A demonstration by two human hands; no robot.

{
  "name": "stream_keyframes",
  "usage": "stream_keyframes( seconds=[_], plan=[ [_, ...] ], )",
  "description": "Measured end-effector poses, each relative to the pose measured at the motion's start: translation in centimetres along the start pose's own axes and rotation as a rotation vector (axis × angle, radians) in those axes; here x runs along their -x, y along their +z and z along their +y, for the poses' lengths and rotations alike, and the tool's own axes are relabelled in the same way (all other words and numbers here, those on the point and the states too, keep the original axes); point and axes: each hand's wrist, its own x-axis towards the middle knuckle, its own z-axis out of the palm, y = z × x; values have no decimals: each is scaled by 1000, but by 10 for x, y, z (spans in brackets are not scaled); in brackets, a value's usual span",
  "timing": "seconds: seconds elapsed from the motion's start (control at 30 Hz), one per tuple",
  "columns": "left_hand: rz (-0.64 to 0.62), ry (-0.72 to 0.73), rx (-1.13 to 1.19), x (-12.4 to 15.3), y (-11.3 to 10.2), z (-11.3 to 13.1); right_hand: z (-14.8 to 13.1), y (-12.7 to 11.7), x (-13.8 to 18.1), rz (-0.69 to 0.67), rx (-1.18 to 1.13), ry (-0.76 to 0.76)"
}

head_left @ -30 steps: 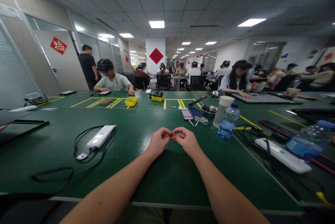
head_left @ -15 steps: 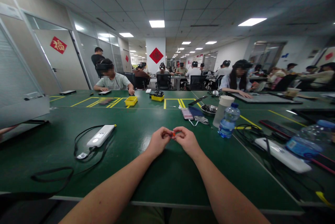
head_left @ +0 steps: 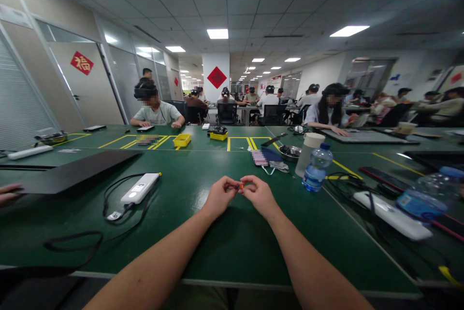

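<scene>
Just above the middle of the green table [head_left: 232, 245], my two hands meet fingertip to fingertip. My right hand [head_left: 259, 195] pinches a small orange piece [head_left: 241, 186] between thumb and forefinger. My left hand [head_left: 220, 197] is closed in a pinch against the other side, on a tiny dark reddish piece [head_left: 237, 187]. Both pieces are too small to name, and I cannot tell whether they are joined. The curled fingers hide part of them.
Left of my hands lies a white power bank [head_left: 140, 188] with a black cable. A blue-capped water bottle [head_left: 316, 167] and a pale tumbler [head_left: 308, 153] stand right. Farther off are yellow trays [head_left: 181, 140]. Another person's hand [head_left: 9, 194] holds a dark panel [head_left: 79, 170].
My hands stay nearly in place, with more orange showing. At left, the pale raised panel is replaced by a low dark one. The person opposite has drawn a hand back from the yellow tray.
</scene>
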Motion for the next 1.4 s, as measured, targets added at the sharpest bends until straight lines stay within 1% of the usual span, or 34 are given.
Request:
stream_keyframes(
  seconds=[0.17, 0.27, 0.37, 0.6, 0.73, 0.83, 0.97, 1.03, 1.17, 1.23, 1.4],
  plan=[
    [14, 0, 19, 0, 0, -1, 0, -1, 1, 21, -34, 11],
    [18, 2, 1, 0, -1, -1, 0, -2, 1, 6, -34, 17],
    [27, -3, -17, 0, -2, 0, -1, -2, 1, -7, -45, -8],
    [-24, -18, 6, 1, -2, 6, -4, -3, 1, 8, -52, -8],
    [-17, -25, 7, 2, -4, 9, 0, -2, 2, 21, -74, 13],
    [2, -23, -29, 1, -6, 7, 1, -3, 1, 17, -89, -8],
    [28, -4, -127, 0, -8, 3, 1, -5, -1, 71, 6, -99],
    [28, 13, -160, -1, -8, 1, 3, -6, -2, 76, 57, -134],
    [14, 13, -152, -1, -8, 0, 8, -4, -3, 4, -5, -48],
    [2, 7, -181, -1, -8, -1, 10, -2, -4, -3, 6, -39],
    [37, 85, -420, 0, -9, 1, 6, -5, -4, 39, 239, -205]
  ],
)
